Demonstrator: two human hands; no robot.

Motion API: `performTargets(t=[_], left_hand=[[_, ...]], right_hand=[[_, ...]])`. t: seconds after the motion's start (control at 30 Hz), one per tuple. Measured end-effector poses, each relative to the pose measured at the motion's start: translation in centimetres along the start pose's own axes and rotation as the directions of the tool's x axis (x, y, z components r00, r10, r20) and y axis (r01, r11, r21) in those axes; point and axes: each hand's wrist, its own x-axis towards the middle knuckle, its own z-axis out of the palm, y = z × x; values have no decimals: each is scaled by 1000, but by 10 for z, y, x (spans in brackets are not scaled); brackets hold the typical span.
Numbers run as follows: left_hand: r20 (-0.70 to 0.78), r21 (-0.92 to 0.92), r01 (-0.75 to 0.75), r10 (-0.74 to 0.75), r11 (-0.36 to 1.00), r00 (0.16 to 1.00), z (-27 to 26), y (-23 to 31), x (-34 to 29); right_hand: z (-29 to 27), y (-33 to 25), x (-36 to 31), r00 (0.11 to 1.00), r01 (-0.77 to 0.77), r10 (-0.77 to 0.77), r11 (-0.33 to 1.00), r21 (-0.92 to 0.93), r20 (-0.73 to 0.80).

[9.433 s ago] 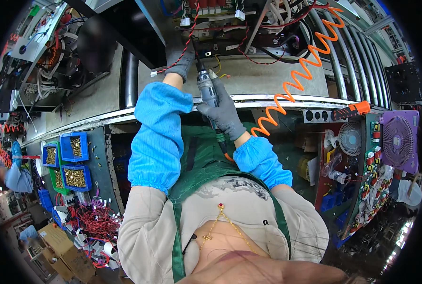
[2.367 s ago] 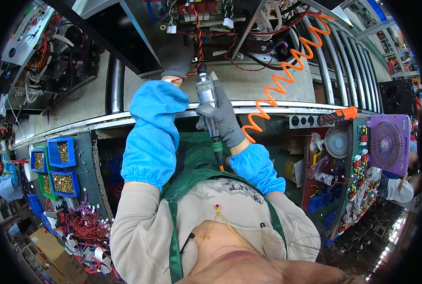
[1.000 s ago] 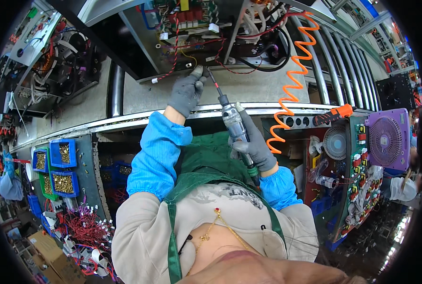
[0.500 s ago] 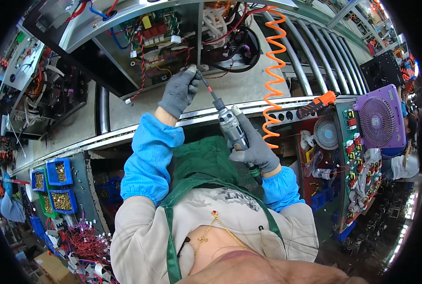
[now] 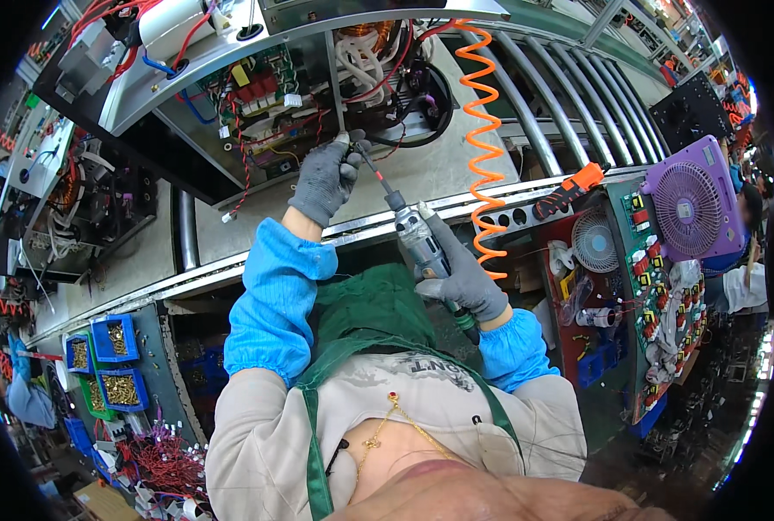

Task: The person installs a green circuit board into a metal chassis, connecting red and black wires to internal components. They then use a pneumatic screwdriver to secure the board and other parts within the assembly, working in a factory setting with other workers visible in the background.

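Note:
My right hand (image 5: 472, 282), in a grey glove, is wrapped round a pneumatic screwdriver (image 5: 423, 245) with a silver and dark body. Its long bit (image 5: 377, 174), banded in red, points up and left. At the bit's tip, my left hand (image 5: 324, 182), also gloved, is closed with thumb and fingertips pinched together. Whatever they hold is too small to make out. Just beyond my left fingers stands an open metal cabinet (image 5: 335, 78). Inside it are a green circuit board (image 5: 270, 78), red and black wires and a black ring (image 5: 443, 100).
An orange coiled hose (image 5: 482, 148) hangs right of the cabinet, before a roller conveyor (image 5: 569, 104). An orange-black tool (image 5: 569, 191) lies by the rail. A purple fan (image 5: 691, 200) and circuit boards stand at right. Blue bins (image 5: 122, 391) of brass-coloured fasteners sit at left.
The cabinet, hose and conveyor have shifted left in the picture. My left fingers have lowered slightly while staying pinched at the bit's tip. The screwdriver remains in my right hand.

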Motion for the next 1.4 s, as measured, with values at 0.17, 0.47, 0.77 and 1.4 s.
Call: performTargets(t=[0.17, 0.47, 0.77, 1.4], left_hand=[[-3, 149, -80, 81, 986, 997, 11, -3, -5], [75, 427, -243, 234, 871, 969, 24, -2, -5], [184, 444, -312, 255, 840, 949, 66, 13, 8], [183, 467, -397, 353, 790, 918, 92, 34, 7]], right_hand=[[-3, -4, -2, 999, -36, 36, 999, -13, -2], [-7, -9, -8, 988, -136, 95, 898, 418, 120], [-21, -30, -6, 998, -25, -3, 897, 440, 63], [-33, -44, 6, 992, 124, -118, 976, 177, -44]])
